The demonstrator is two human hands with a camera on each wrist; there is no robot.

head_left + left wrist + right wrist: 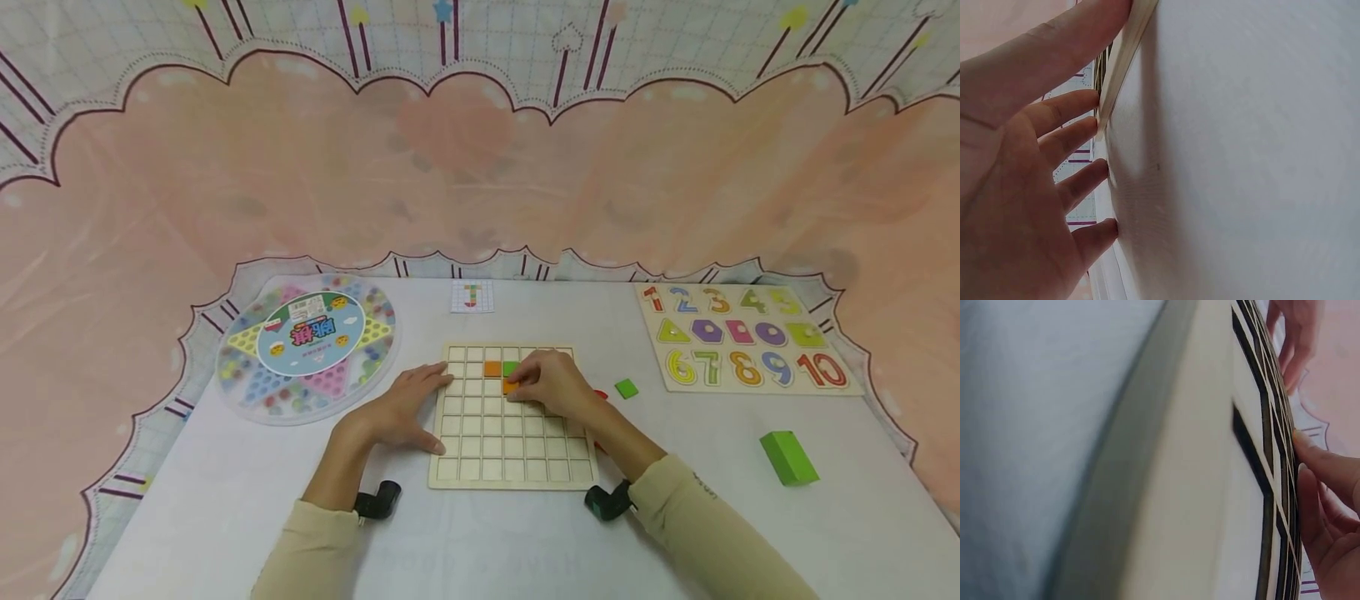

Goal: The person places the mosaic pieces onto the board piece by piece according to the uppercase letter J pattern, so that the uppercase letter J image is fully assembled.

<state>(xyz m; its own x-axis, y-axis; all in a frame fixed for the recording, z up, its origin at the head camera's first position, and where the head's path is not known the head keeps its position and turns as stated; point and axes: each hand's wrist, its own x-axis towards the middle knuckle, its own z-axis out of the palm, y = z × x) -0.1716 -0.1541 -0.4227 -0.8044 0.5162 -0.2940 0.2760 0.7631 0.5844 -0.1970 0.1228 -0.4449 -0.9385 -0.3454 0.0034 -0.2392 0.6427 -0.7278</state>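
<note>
my left hand, fingers spread and uncurled, braces the pale wooden grid board along its nine o'clock edge, presumably against sliding. my right hand pinches an orange square tile, just toward twelve o'clock from board centre, likely for exact seating. left wrist view alone shows my palm; only the head view shows the tile.

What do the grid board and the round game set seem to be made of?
The grid board looks like matte wood, perhaps plywood: its edges are pale tan. The round game set is probably clear plastic, perhaps glossy: coloured balls show through it.
</note>
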